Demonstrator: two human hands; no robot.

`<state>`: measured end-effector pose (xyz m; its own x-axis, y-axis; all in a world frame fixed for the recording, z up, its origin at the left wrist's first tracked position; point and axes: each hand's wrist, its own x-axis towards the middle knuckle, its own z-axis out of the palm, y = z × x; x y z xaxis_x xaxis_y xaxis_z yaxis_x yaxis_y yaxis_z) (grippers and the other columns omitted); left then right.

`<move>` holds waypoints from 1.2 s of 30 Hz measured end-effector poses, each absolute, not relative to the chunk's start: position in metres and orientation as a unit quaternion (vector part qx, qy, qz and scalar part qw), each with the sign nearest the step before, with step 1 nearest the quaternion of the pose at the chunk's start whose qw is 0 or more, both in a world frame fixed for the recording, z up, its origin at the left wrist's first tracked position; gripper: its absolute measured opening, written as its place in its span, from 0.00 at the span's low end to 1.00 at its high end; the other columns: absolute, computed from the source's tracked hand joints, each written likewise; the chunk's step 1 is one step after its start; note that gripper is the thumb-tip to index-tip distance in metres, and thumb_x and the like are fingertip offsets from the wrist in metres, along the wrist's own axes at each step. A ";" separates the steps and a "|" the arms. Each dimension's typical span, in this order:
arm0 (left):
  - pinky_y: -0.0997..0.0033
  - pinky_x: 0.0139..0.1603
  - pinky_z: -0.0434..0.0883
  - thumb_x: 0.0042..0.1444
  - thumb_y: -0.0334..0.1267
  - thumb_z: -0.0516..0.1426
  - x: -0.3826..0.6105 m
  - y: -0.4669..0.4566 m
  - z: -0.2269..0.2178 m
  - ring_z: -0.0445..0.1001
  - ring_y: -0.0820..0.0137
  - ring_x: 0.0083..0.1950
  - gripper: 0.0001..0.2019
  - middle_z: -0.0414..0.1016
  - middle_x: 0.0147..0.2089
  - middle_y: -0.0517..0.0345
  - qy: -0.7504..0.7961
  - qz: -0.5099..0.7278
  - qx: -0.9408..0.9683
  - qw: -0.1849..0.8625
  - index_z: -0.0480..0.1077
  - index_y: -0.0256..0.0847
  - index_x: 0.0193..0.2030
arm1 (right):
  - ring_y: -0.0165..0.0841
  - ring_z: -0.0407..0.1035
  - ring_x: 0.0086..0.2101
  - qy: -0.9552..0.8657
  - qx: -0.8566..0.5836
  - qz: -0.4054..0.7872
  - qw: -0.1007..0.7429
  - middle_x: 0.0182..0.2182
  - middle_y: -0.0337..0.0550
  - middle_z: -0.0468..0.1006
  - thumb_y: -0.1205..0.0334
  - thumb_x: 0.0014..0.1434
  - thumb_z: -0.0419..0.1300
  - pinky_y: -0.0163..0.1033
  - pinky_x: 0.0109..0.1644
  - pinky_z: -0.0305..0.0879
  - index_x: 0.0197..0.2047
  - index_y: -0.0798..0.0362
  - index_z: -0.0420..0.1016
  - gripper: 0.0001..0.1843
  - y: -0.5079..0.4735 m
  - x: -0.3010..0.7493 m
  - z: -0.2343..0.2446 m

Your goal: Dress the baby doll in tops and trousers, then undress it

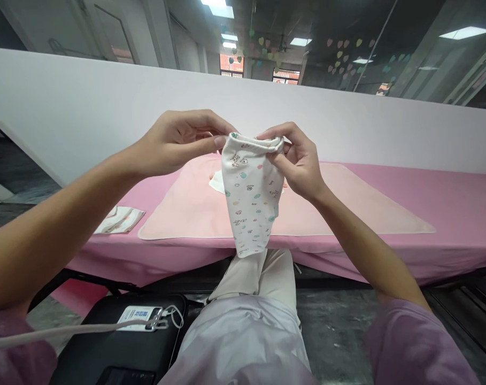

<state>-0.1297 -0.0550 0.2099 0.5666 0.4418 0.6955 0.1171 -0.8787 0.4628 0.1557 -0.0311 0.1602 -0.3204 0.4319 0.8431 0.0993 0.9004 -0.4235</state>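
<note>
I hold a small white baby garment [251, 200] with coloured dots and little drawings up in the air in front of me. My left hand [178, 141] pinches its top left edge with thumb and fingers. My right hand [297, 160] grips the top right edge, where the cloth is bunched. The garment hangs down over the front edge of a pink table [459, 208]. Behind it lies a peach-pink mat [347, 214] on the table, with a bit of another white cloth [216, 182] showing at the garment's left.
A folded white cloth with stripes [120, 219] lies on the table at the left. A white partition wall [86, 107] stands behind the table. Below, a black case [118, 347] with a label and a white cable sits by my legs.
</note>
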 end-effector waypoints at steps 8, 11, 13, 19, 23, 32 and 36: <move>0.63 0.58 0.76 0.74 0.46 0.68 -0.126 -0.056 0.219 0.82 0.69 0.52 0.13 0.88 0.56 0.54 0.148 0.437 0.885 0.067 0.84 0.45 0.59 | 0.43 0.78 0.53 -0.796 -0.146 0.166 0.563 0.52 0.45 0.81 0.42 0.69 0.70 0.54 0.59 0.83 0.53 0.42 0.81 0.17 -0.026 0.157 0.165; 0.66 0.55 0.74 0.75 0.48 0.67 -0.128 -0.053 0.222 0.80 0.72 0.48 0.12 0.88 0.51 0.58 0.172 0.430 0.885 0.044 0.84 0.43 0.55 | 0.44 0.78 0.55 -0.798 -0.148 0.167 0.559 0.53 0.45 0.81 0.39 0.68 0.71 0.56 0.61 0.83 0.52 0.42 0.82 0.19 -0.023 0.159 0.169; 0.65 0.54 0.73 0.74 0.46 0.67 -0.129 -0.051 0.224 0.80 0.71 0.47 0.09 0.88 0.48 0.59 0.174 0.433 0.884 0.034 0.85 0.43 0.51 | 0.45 0.77 0.57 -0.798 -0.157 0.160 0.559 0.54 0.45 0.82 0.37 0.68 0.71 0.57 0.62 0.82 0.53 0.42 0.82 0.21 -0.021 0.161 0.172; 0.60 0.50 0.73 0.75 0.40 0.63 -0.124 -0.050 0.228 0.79 0.67 0.47 0.08 0.87 0.46 0.57 0.170 0.430 0.886 -0.018 0.86 0.48 0.48 | 0.45 0.76 0.58 -0.804 -0.161 0.150 0.553 0.53 0.43 0.80 0.36 0.68 0.70 0.55 0.61 0.81 0.53 0.43 0.80 0.22 -0.014 0.164 0.177; 0.61 0.50 0.72 0.73 0.48 0.65 -0.120 -0.053 0.232 0.78 0.66 0.46 0.11 0.86 0.45 0.55 0.176 0.431 0.885 -0.003 0.87 0.45 0.45 | 0.44 0.76 0.55 -0.806 -0.162 0.149 0.549 0.50 0.43 0.80 0.40 0.67 0.71 0.54 0.60 0.81 0.50 0.43 0.80 0.19 -0.012 0.166 0.178; 0.67 0.42 0.65 0.70 0.59 0.69 -0.112 -0.059 0.242 0.75 0.73 0.40 0.20 0.83 0.39 0.58 0.217 0.426 0.877 -0.035 0.86 0.42 0.40 | 0.44 0.77 0.53 -0.801 -0.171 0.115 0.562 0.51 0.45 0.81 0.46 0.68 0.71 0.51 0.57 0.83 0.51 0.42 0.82 0.14 -0.023 0.162 0.181; 0.69 0.39 0.65 0.69 0.50 0.70 -0.109 -0.055 0.244 0.73 0.77 0.37 0.14 0.83 0.38 0.60 0.225 0.416 0.879 -0.060 0.87 0.42 0.41 | 0.42 0.78 0.54 -0.793 -0.171 0.120 0.572 0.53 0.45 0.82 0.45 0.68 0.72 0.48 0.58 0.82 0.52 0.42 0.82 0.15 -0.023 0.162 0.180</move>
<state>-0.1093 -0.0550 0.2440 0.5532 0.3459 0.7579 0.4463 -0.8912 0.0810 0.1624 -0.0234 0.1796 -0.2870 0.4089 0.8663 0.1350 0.9126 -0.3860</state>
